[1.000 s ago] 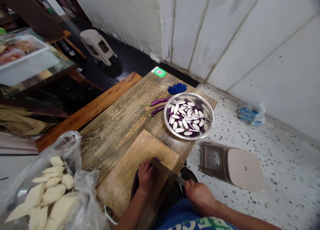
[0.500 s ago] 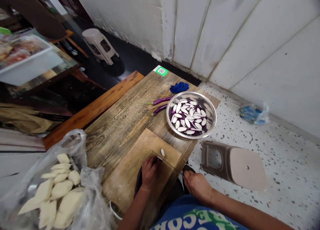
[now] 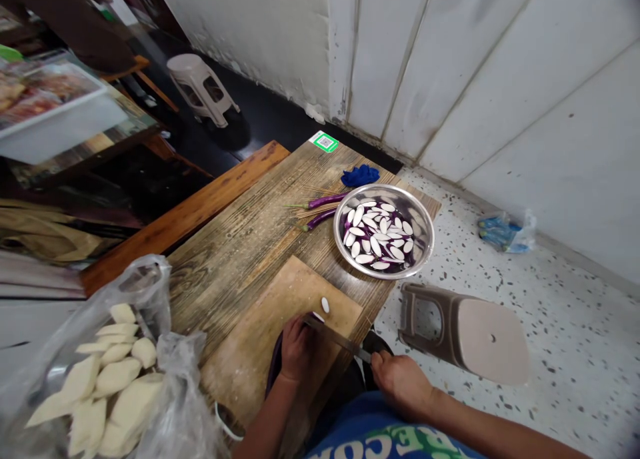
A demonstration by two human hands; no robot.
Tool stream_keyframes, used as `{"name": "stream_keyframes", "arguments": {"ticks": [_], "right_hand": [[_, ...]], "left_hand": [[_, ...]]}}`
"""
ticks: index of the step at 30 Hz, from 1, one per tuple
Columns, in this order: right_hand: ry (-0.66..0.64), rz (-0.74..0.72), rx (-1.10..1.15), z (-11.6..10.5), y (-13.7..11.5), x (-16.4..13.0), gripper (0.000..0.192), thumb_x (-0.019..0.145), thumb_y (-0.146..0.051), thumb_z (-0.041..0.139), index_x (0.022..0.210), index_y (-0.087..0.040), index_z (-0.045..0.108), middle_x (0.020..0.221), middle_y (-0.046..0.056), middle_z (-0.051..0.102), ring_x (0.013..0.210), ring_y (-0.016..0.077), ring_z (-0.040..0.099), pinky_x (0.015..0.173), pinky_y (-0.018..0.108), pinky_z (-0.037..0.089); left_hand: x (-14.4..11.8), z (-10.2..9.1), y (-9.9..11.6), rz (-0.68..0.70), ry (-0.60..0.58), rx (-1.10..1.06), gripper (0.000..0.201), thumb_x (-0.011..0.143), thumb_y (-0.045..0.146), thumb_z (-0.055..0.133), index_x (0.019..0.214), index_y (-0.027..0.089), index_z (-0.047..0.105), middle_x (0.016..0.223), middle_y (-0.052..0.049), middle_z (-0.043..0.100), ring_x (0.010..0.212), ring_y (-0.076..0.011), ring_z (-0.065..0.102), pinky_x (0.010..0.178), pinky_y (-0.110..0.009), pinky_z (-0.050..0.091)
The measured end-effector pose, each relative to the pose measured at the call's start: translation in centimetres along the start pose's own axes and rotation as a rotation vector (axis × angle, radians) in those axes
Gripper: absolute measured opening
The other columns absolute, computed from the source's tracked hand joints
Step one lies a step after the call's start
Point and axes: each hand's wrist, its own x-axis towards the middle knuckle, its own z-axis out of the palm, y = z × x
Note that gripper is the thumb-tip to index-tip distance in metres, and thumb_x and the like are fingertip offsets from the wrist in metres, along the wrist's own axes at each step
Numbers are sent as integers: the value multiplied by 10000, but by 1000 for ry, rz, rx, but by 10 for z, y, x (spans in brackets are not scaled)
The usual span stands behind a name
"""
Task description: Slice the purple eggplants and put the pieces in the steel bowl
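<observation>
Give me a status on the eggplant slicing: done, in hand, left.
Done: the metal bowl holds many slices, and one fresh slice lies on the cutting board. In hand: the left hand pins an eggplant while the right hand works the knife. Left: two whole eggplants wait beside the bowl.

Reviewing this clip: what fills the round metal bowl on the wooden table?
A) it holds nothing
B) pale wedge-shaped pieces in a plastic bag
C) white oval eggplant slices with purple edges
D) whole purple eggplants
C. The metal bowl holds a heap of white oval eggplant slices with purple skin at the edges; two whole thin eggplants lie outside it on the table.
</observation>
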Motion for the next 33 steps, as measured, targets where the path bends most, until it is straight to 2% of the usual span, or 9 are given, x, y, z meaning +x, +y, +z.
{"name": "stream_keyframes", "arguments": {"ticks": [2, 5, 9, 12, 15, 19, 24, 29, 33], "right_hand": [[-6, -3, 12, -2, 2, 0, 95, 766, -58, 461, 801, -146, 469, 694, 51, 603, 534, 161, 561, 421, 329, 120], [-43, 6, 42, -7, 5, 6, 84, 775, -65, 450, 807, -138, 479, 713, 59, 613, 534, 158, 570, 420, 327, 136], [-60, -23, 95, -11, 3, 27, 104, 811, -89, 428, 851, -113, 521, 752, 74, 624, 626, 169, 600, 453, 301, 236], [-35, -1, 185, -8, 1, 41, 172, 879, -135, 361, 882, -110, 531, 792, 77, 636, 690, 168, 610, 529, 268, 338], [-2, 44, 249, -5, 1, 41, 226, 911, -156, 303, 890, -113, 524, 793, 75, 636, 700, 162, 613, 577, 258, 382], [-23, -1, 169, -9, 2, 25, 198, 873, -105, 329, 885, -121, 526, 787, 72, 624, 646, 180, 606, 509, 275, 354], [-61, -54, 53, -15, 1, 10, 173, 802, -82, 391, 888, -131, 532, 777, 73, 606, 582, 204, 593, 428, 286, 268], [-34, -55, 29, -7, -1, 4, 166, 776, -52, 400, 844, -133, 528, 753, 74, 603, 562, 193, 582, 421, 297, 231], [-10, -65, 45, -5, -5, 2, 139, 799, -67, 402, 812, -138, 522, 727, 64, 609, 539, 173, 578, 420, 308, 192]], "left_hand": [[2, 0, 0, 63, 8, 32, 150, 827, 120, 507, 938, 143, 606, 972, -78, 610, 983, -211, 534, 813, -389, 489], [5, -1, 1, 88, 1, 60, 135, 820, 104, 517, 920, 130, 603, 978, -84, 602, 980, -214, 526, 807, -396, 493], [6, -4, 3, 111, -4, 53, 148, 818, 89, 516, 926, 134, 606, 1005, -85, 591, 1032, -227, 510, 836, -413, 485], [6, -6, 5, 92, -54, 44, 192, 829, 87, 494, 961, 150, 617, 1029, -82, 588, 1052, -222, 506, 879, -420, 467], [5, -10, 6, 41, -78, 39, 212, 840, 93, 470, 975, 154, 622, 1048, -83, 586, 1048, -213, 514, 892, -408, 466], [5, -15, 9, 39, -83, 64, 211, 846, 91, 451, 982, 120, 609, 1058, -104, 582, 1054, -216, 515, 892, -400, 467], [-1, -22, 11, 57, -55, 273, 182, 857, 147, 457, 944, 133, 617, 1030, -116, 591, 1026, -260, 503, 816, -430, 471], [-8, -22, 3, 41, -13, 195, 177, 845, 119, 480, 982, 142, 590, 1024, -95, 591, 1007, -211, 524, 863, -403, 474], [-10, -19, 3, 9, 0, 173, 176, 840, 137, 507, 1002, 142, 578, 1029, -90, 592, 996, -212, 534, 843, -407, 489]]}}
